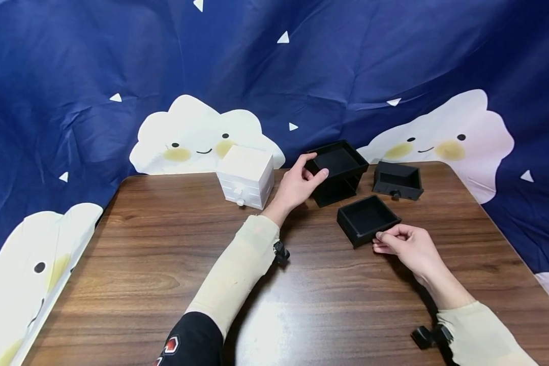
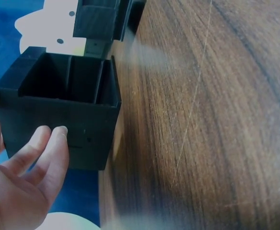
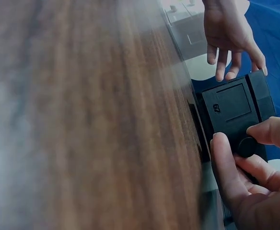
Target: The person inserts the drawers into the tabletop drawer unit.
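My left hand (image 1: pixel 297 185) grips the left side of a black open-fronted cabinet (image 1: pixel 338 158), thumb at its top front edge and fingers along the side wall. Inner ledges show in the cabinet's cavity in the left wrist view. My right hand (image 1: pixel 409 249) pinches the round knob (image 3: pixel 247 147) of a black drawer (image 1: pixel 349 234) between thumb and fingers. That drawer is in front of the cabinet, apart from it, its hollow facing up. The number 67 stands on a black face in the right wrist view.
A second black drawer (image 1: pixel 409 193) with a round knob sits on the wooden table (image 1: pixel 164 244), right of the cabinet. To the left stands a small white cabinet (image 1: pixel 244 168) with knobs. A blue cloud-print curtain (image 1: pixel 256 61) hangs right behind the table's back edge.
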The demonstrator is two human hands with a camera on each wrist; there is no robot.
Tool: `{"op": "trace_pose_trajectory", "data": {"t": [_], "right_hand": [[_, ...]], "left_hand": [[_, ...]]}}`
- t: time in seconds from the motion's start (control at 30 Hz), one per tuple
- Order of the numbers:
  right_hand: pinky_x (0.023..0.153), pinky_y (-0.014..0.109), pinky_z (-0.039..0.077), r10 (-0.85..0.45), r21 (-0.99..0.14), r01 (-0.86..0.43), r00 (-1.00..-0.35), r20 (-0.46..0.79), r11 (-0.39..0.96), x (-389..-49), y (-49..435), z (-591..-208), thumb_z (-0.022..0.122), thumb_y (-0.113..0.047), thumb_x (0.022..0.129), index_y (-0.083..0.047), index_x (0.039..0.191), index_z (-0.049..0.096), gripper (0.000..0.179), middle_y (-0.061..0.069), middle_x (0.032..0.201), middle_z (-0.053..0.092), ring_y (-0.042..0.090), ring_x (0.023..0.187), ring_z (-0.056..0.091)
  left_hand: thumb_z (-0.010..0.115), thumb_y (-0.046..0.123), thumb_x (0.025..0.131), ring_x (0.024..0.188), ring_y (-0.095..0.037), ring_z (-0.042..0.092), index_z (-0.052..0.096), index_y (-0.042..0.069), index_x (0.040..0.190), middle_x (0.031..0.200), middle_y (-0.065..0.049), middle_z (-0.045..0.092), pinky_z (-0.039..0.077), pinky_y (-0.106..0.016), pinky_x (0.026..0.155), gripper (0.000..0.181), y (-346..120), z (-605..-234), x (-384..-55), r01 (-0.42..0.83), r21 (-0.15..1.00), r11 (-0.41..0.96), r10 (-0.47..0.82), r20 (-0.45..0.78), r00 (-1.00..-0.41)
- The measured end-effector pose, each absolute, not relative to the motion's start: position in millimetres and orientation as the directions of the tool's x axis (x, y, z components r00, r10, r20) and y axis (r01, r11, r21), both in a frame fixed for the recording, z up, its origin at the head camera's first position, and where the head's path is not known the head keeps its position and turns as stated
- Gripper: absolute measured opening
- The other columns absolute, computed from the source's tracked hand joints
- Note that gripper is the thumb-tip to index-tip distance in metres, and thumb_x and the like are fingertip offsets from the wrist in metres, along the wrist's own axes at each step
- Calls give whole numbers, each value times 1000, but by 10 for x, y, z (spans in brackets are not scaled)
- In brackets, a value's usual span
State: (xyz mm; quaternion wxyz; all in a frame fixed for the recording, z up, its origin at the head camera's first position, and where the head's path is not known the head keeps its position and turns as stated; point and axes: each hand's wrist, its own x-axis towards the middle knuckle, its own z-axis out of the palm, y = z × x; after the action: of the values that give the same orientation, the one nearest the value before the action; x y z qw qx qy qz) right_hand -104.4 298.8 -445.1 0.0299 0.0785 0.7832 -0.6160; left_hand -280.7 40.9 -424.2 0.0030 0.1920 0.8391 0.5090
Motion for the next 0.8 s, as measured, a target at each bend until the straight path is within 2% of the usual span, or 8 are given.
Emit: {"op": "trace_pose_trajectory", "data": {"t": [0.23,0.8], "right_hand": [[79,28,66,91,-969,154,-986,-139,191,-1135,2944,-4441,64,-1,105,9,95,70,15,-4,91,79,9,82,80],[81,27,66,66,-967,212,-977,-204,140,-1381,2871,-4448,64,-2,106,3,96,71,13,-2,94,77,7,83,79]], "left_hand": [[70,47,103,78,-15,61,52,28,156,90,-2,66,48,-25,71,59,419,-4245,-2806,324,856,403,325,197,-925],[69,47,105,79,-16,61,50,26,159,92,-3,66,48,-24,70,61,401,-4229,-2809,327,849,414,347,185,-919]]}}
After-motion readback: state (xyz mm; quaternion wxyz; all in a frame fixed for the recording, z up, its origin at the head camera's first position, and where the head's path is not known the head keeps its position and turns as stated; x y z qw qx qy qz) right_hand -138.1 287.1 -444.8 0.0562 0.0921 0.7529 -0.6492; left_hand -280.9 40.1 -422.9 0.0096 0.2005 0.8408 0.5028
